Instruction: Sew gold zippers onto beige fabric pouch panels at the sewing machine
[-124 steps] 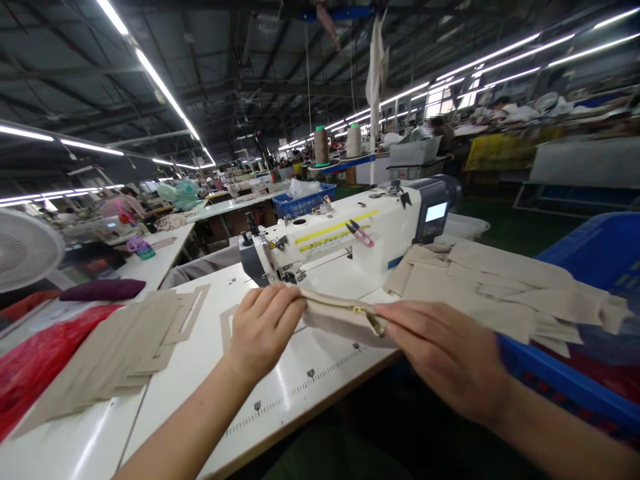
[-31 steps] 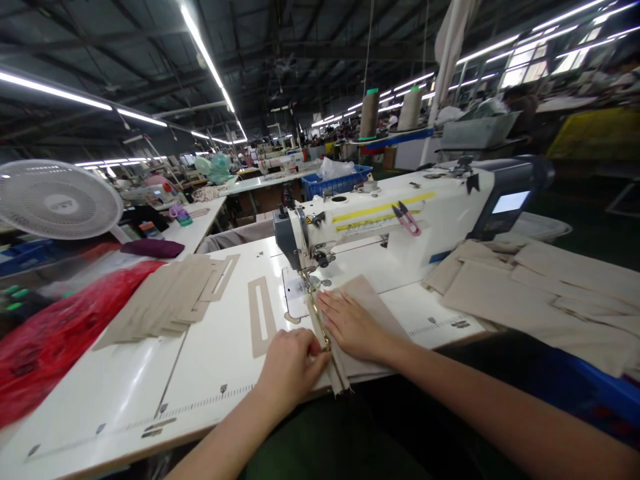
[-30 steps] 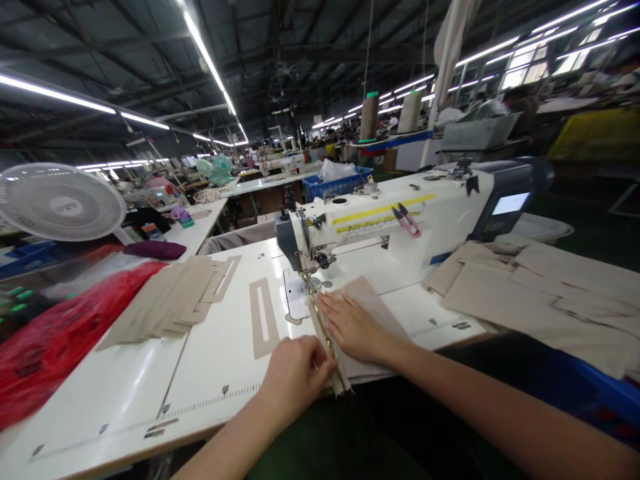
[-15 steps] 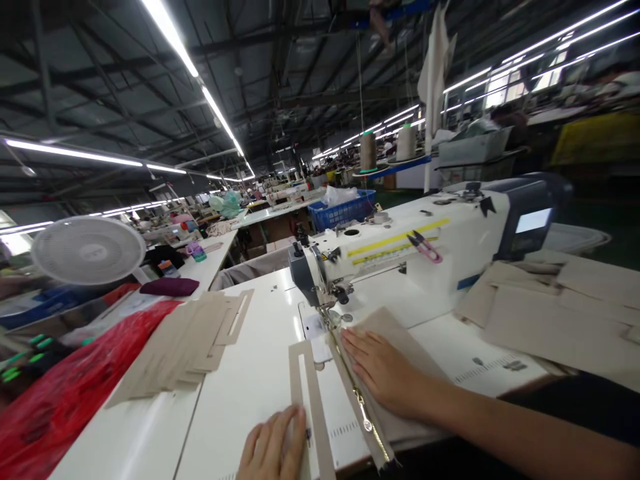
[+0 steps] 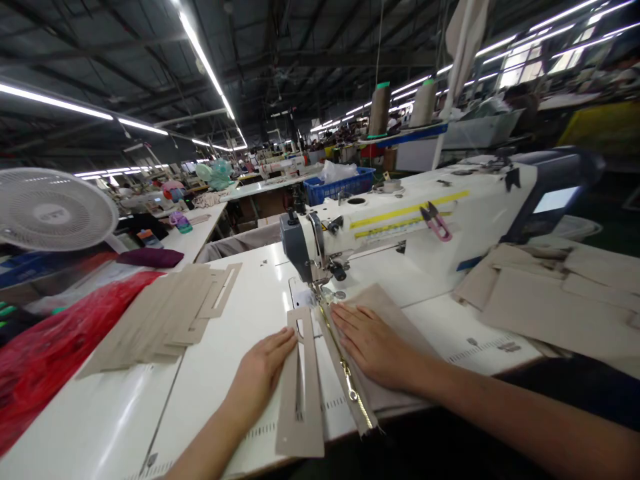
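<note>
My right hand (image 5: 373,343) lies flat, fingers stretched out, on a beige fabric piece (image 5: 400,320) beside a gold-toothed zipper (image 5: 345,370). The zipper's upper end is under the presser foot of the sewing machine (image 5: 320,280); its pull hangs near the lower end. My left hand (image 5: 260,370) is closed at the left edge of a beige slotted panel (image 5: 313,400), fingertips by the upper part of its slot. The panel lies left of the zipper, close to it, its top near the needle plate. My left thumb is hidden.
A fanned stack of slotted beige panels (image 5: 155,320) lies at left, beside red plastic (image 5: 100,327). More beige pieces (image 5: 560,307) lie at right. Pink-handled thread snips (image 5: 437,222) rest on the machine arm. A fan (image 5: 55,210) stands far left.
My left hand has moved forward along the slotted panel, which now sits nearer the needle and zipper. My right hand stays flat on the fabric. The camera view has shifted slightly.
</note>
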Action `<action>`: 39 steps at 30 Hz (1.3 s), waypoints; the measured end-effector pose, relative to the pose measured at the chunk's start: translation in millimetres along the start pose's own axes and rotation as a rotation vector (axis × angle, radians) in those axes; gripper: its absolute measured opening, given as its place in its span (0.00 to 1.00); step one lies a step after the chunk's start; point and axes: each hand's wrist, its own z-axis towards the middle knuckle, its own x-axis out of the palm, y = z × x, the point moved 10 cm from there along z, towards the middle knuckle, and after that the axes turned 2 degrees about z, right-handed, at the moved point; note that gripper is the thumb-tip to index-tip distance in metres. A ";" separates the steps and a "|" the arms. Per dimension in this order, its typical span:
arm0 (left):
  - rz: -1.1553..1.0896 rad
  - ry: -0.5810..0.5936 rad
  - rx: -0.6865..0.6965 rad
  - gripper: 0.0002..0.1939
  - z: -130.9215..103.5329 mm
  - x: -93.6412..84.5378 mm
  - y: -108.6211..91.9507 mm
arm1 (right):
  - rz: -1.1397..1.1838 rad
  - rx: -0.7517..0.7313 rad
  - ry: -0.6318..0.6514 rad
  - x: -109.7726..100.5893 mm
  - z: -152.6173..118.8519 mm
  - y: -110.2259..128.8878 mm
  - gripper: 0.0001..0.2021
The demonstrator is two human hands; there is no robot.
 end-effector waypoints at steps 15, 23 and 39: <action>0.158 0.002 0.144 0.17 39.1 35.0 -53.6 | -0.002 -0.003 -0.037 -8.3 -7.7 7.7 0.23; 0.141 0.031 0.141 0.15 36.9 32.8 -53.8 | 0.027 -0.013 -0.051 -9.7 -5.9 8.5 0.22; 0.227 0.103 0.293 0.23 34.4 42.8 -35.8 | 0.190 0.002 -0.042 -17.7 0.0 -2.6 0.25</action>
